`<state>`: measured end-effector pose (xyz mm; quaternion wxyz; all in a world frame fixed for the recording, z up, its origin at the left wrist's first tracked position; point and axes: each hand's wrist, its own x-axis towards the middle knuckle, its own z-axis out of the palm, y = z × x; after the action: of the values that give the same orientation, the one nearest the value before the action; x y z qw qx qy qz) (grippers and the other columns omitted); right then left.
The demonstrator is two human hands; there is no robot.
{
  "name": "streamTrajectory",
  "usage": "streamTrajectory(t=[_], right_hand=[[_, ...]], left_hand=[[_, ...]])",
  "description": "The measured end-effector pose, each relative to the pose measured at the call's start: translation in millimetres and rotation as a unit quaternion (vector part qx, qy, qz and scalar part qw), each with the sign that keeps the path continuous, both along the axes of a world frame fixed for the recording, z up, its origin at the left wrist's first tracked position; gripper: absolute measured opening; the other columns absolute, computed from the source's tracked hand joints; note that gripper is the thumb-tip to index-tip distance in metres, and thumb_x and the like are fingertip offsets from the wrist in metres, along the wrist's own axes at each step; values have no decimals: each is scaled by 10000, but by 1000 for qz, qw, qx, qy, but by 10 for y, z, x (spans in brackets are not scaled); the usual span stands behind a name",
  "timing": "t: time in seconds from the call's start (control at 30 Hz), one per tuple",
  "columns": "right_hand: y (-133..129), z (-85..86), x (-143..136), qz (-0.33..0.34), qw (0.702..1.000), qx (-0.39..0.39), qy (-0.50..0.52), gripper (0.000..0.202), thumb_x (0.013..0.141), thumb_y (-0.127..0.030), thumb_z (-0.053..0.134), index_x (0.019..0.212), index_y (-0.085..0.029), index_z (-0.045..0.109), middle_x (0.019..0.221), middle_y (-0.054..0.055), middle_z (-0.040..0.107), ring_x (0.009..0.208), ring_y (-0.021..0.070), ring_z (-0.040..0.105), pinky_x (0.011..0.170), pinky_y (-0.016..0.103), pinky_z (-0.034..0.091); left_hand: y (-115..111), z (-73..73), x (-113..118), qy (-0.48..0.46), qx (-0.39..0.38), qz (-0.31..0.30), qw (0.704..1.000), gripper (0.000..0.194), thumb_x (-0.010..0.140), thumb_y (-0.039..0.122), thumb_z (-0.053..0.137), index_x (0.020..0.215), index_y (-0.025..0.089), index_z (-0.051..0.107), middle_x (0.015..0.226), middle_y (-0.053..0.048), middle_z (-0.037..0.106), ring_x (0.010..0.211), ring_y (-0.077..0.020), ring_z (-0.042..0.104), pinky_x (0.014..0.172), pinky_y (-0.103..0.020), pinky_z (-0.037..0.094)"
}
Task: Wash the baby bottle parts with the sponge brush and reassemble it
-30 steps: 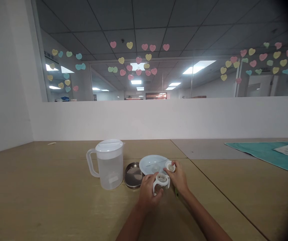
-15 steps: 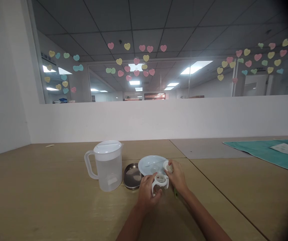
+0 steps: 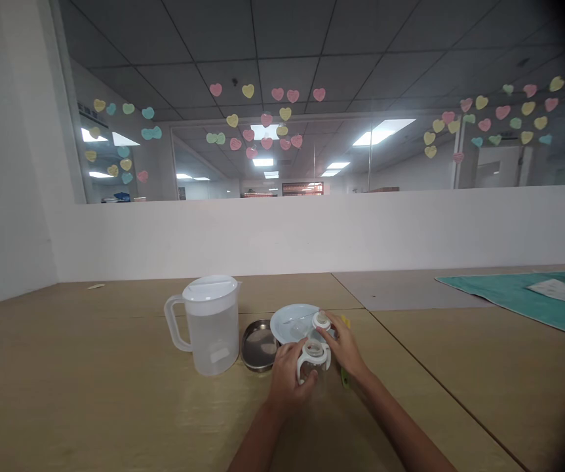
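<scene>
My left hand (image 3: 287, 377) is wrapped round a clear baby bottle (image 3: 314, 372) with a white two-handled ring about its neck. The bottle stands upright with its mouth uncovered. Above and slightly right of that mouth, my right hand (image 3: 342, 344) pinches a white bottle cap with a teat (image 3: 321, 320), teat upward and apart from the bottle. Just behind lies a pale blue bowl (image 3: 287, 319) with a thin stick-like thing and something clear in it. Part of the bowl is hidden by my right hand.
Left of the bowl sit a round metal tin (image 3: 259, 347) and a lidded translucent pitcher (image 3: 214, 328). A green-handled thing (image 3: 345, 378) lies partly under my right wrist. A teal cloth (image 3: 508, 295) with a white paper (image 3: 562, 292) covers the far right; a white wall (image 3: 263, 236) stands behind.
My right hand has brought the cap left and turned it so the teat points up, closer to the bottle's mouth. My left hand and the bottle have stayed put.
</scene>
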<state>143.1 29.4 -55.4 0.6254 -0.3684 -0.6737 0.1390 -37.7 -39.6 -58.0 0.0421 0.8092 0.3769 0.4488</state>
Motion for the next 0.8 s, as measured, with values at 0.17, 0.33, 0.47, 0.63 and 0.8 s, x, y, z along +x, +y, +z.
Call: streamTrajectory(t=[0.17, 0.33, 0.47, 0.63, 0.8], right_hand=[[-4, 3, 0, -1, 1000, -8, -9, 398, 832, -425, 537, 1179, -238, 586, 1239, 82, 593, 1139, 233, 538, 988, 436, 403], [-1, -3, 5, -12, 1000, -13, -3, 384, 814, -424, 555, 1146, -239, 606, 1206, 73, 615, 1135, 246, 539, 1002, 456, 386], [-6, -10, -6, 0, 1000, -27, 14, 394, 812, -415, 557, 1154, -221, 591, 1220, 87, 600, 1033, 239, 591, 902, 419, 469], [-55, 7, -34, 50, 993, -91, 63, 476, 805, -455, 563, 1214, -217, 515, 1103, 80, 640, 831, 221, 653, 771, 395, 526], [-116, 41, -50, 127, 980, -129, 84, 463, 800, -508, 562, 1169, -239, 486, 1138, 73, 605, 795, 215, 670, 780, 397, 530]], left_hand=[[-20, 11, 3, 0, -8, 5, 1000, 553, 796, 402, 539, 1288, 153, 500, 1139, -150, 603, 1052, -296, 545, 920, -462, 427], [-31, 24, 4, -3, -1, 6, 1000, 548, 798, 408, 538, 1283, 155, 508, 1130, -147, 608, 1046, -291, 555, 908, -449, 441], [-23, 19, 5, 0, 6, 4, 1000, 550, 799, 405, 538, 1281, 142, 507, 1123, -147, 616, 1042, -287, 556, 905, -445, 443], [-19, 9, 7, 4, 7, 8, 1000, 544, 806, 421, 528, 1281, 156, 507, 1134, -144, 615, 1044, -288, 557, 908, -452, 441], [-32, 25, 8, 4, 3, -2, 1000, 542, 814, 433, 520, 1285, 165, 498, 1154, -138, 609, 1056, -289, 549, 913, -448, 435]])
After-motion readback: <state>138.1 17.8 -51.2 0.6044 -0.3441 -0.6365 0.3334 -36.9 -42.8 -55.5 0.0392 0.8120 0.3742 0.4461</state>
